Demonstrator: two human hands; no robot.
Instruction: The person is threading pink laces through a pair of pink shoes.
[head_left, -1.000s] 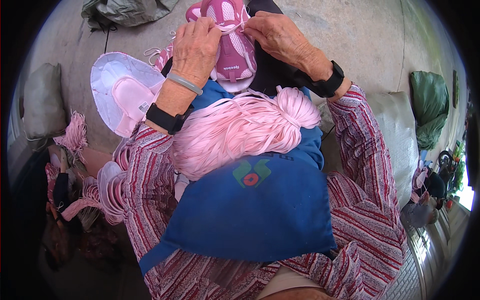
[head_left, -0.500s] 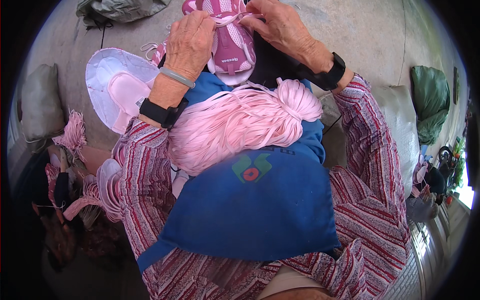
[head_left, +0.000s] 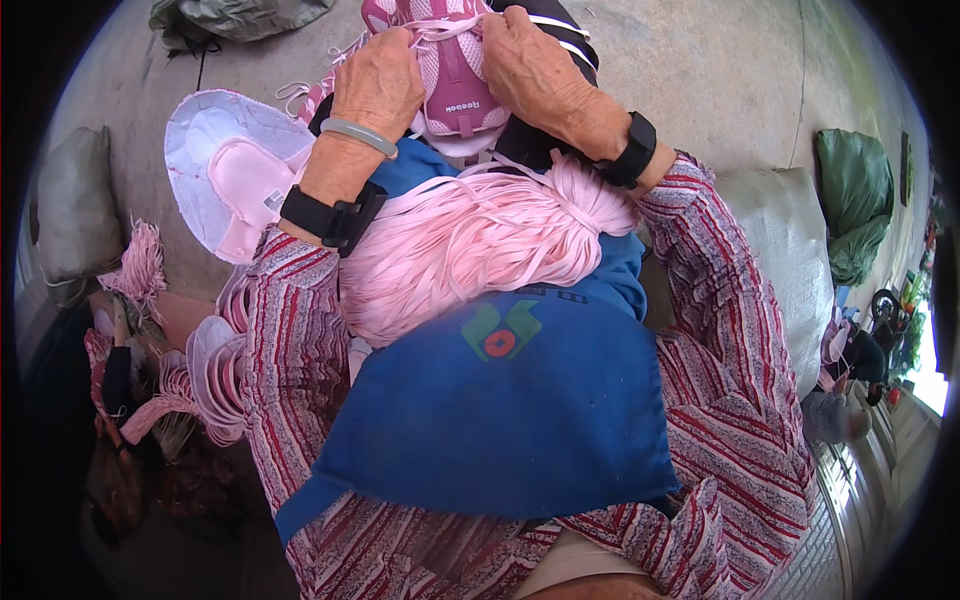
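Observation:
A pink and white sneaker [head_left: 455, 95] is at the top middle, just beyond my lap. A pale pink shoelace [head_left: 447, 28] crosses it between my hands. My left hand [head_left: 378, 82] is closed in a pinch at one side of the shoe, on the lace. My right hand [head_left: 530, 65] is likewise closed at the other side, gripping the lace; its fingertips are partly hidden. Below the shoe, a thick tied bundle of pale pink laces [head_left: 470, 240] lies on my blue apron [head_left: 500, 430].
A white, cap-like piece with a pink insole-shaped piece [head_left: 250, 180] is beside my left wrist. Stacked pink and white pieces [head_left: 212, 365] and lace bundles [head_left: 145, 262] lie at left. Grey sack [head_left: 75, 210] far left; pale sack [head_left: 775, 255] and green sack [head_left: 855, 200] at right.
Both hands have come down slightly, and my right hand has moved left, nearer the shoe. The lace now lies drawn across the shoe between them.

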